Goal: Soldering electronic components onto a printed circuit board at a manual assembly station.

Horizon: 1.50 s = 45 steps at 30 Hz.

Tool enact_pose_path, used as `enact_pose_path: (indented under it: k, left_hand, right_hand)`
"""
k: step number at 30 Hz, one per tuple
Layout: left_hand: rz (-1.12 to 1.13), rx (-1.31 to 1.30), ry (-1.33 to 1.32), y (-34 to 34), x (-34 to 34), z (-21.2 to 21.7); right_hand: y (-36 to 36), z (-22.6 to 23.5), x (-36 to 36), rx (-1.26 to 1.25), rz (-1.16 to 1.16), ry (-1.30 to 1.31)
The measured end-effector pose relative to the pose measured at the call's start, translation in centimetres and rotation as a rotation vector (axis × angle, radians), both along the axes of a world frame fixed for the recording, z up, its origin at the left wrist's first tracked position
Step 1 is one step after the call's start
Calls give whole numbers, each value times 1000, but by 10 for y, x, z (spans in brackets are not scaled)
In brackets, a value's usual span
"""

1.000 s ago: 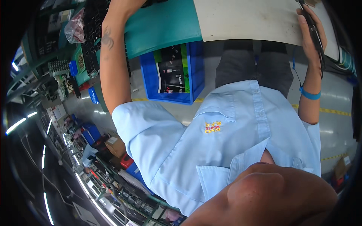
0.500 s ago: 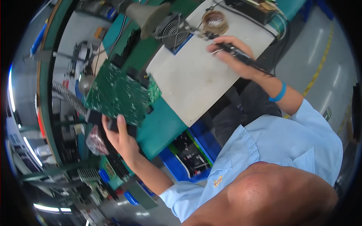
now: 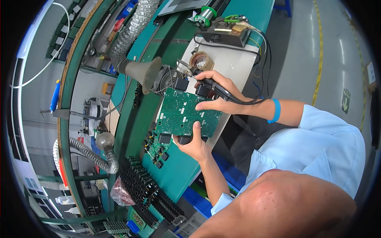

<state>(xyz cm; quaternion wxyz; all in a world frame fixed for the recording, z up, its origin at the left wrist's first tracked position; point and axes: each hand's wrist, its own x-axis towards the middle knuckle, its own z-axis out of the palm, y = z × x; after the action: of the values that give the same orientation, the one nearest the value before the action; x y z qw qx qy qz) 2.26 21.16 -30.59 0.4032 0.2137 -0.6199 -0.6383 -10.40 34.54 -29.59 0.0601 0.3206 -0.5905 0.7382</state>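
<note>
A green circuit board [image 3: 180, 108] with black block-shaped parts along its edges is held up over the bench, bare-pad side in view. My left hand [image 3: 193, 148] grips its near-left edge, thumb lying on the face. At the opposite edge my right hand [image 3: 222, 93] has its thumb on the board while also holding a black soldering iron [image 3: 217, 88]. The iron's tip end points away from me, toward a round pot with metal shavings [image 3: 200, 60]. Fingers under the board are hidden. Another green board [image 3: 156, 147] lies component side up on the bench, left of my left hand.
A fume hose cone [image 3: 145, 75] and a small fan [image 3: 170, 79] stand beyond the board. A soldering station [image 3: 228, 35] with cables and a solder spool [image 3: 205, 16] sit at the far end. Black slotted racks [image 3: 149, 192] and a pinkish bag [image 3: 121, 193] occupy the left.
The board has come off the left side to the bench's middle in my left hand. My right hand, still with the soldering iron, has come to the board's other edge. The view has shifted.
</note>
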Motion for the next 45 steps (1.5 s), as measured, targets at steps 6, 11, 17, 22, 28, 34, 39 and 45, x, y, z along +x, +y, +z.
enact_pose_path:
  k: [6, 11, 17, 22, 28, 34, 39, 45]
  left_hand:
    - [62, -6, 10, 9, -12, 0]
    - [121, 28, 16, 15, -15, -1]
    - [117, 76, 134, 16, -19, -5]
    - [20, 263, 224, 26, -26, -15]
    - [1, 98, -67, -31, 26, -13]
    - [133, -474, -572, -156, 84, 25]
    - [73, -578, -825, -243, 109, 19]
    - [83, -786, -1139, -264, 110, 4]
  right_hand:
    - [-7, 3, 3, 8, -84, 30]
    - [-13, 2, 4, 55, -129, 40]
    - [-29, 6, -10, -68, -205, 214]
    - [-27, 11, -13, 24, -208, 345]
    - [-18, 15, -21, 148, -170, -77]
    - [-6, -13, -28, 447, -31, 103]
    - [-7, -16, -34, 371, -11, 490]
    - [-10, -22, -40, 332, 86, 645]
